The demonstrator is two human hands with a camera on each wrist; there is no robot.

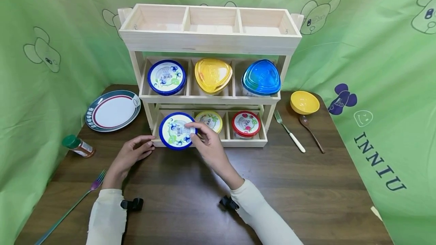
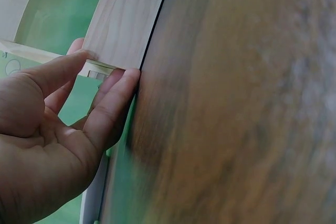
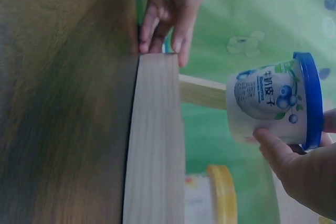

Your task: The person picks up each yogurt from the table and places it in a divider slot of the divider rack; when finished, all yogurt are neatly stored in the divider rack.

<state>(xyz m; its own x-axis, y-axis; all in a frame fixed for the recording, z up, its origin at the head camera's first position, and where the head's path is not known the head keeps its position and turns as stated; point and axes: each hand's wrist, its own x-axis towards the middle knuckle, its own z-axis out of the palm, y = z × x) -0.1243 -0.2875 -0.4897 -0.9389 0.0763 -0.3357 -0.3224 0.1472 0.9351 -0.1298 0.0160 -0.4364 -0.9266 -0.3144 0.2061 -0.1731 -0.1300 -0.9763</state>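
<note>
A blue-lidded yoghurt cup (image 1: 177, 131) (image 3: 273, 100) with a blueberry label is held by my right hand (image 1: 195, 131) (image 3: 294, 156) at the bottom-left compartment of the wooden three-tier rack (image 1: 209, 41); thumb and fingers grip its rim and side. In the right wrist view the cup hangs clear of the rack's front board (image 3: 155, 145). My left hand (image 1: 142, 146) (image 2: 102, 80) (image 3: 168, 19) touches the rack's lower left corner (image 2: 126, 19) with nearly straight fingers and holds nothing.
Yellow-lidded (image 1: 209, 121) and red-lidded (image 1: 246, 124) cups fill the other bottom compartments. The middle shelf holds three lidded tubs (image 1: 212, 75). A plate (image 1: 113, 109), spice bottle (image 1: 79, 146) and fork (image 1: 68, 211) lie left. A yellow bowl (image 1: 304, 102), fork (image 1: 289, 131) and spoon (image 1: 311, 127) lie right.
</note>
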